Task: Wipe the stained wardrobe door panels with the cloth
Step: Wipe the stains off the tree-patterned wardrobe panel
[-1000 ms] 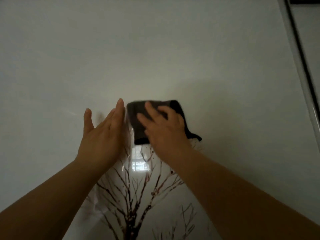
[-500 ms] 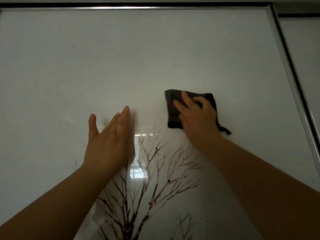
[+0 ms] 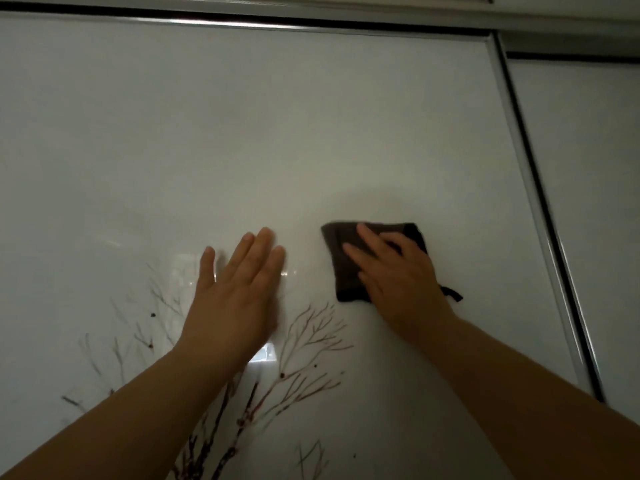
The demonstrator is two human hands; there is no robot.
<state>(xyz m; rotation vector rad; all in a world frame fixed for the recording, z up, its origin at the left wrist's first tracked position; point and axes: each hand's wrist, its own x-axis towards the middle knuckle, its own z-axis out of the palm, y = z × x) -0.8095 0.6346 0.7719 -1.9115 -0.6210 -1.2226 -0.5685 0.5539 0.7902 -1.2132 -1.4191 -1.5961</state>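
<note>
**Wiping upper door panel, cloth under right hand**

Pressing a dark grey folded cloth [image 3: 346, 285] flat on the glossy white wardrobe door panel [image 3: 242, 133], the right hand [image 3: 398, 271] has its fingers spread and nearly straight on top. It pushes the cloth and does not pinch it. The left hand [image 3: 235, 292] lies open, palm on the same panel and fingers together pointing up. It holds nothing and looks like a brace.

Key relation: the cloth sits just right of the left hand, with a gap of bare panel between them, so the right hand is the only one on it. The cloth is roughly square and tilted slightly, with a small hanging loop [image 3: 453, 294] trailing at its lower right.

A wide band of panel lies above the cloth up to the dark top rail [image 3: 242, 24]. More lies to its right, as far as the silver metal frame strip [image 3: 540, 216]. The brown printed tree branches [image 3: 311, 334] are below and between the hands.

The next stroke likely goes up or right, into that area. No stains can be made out in this dim light.
</note>
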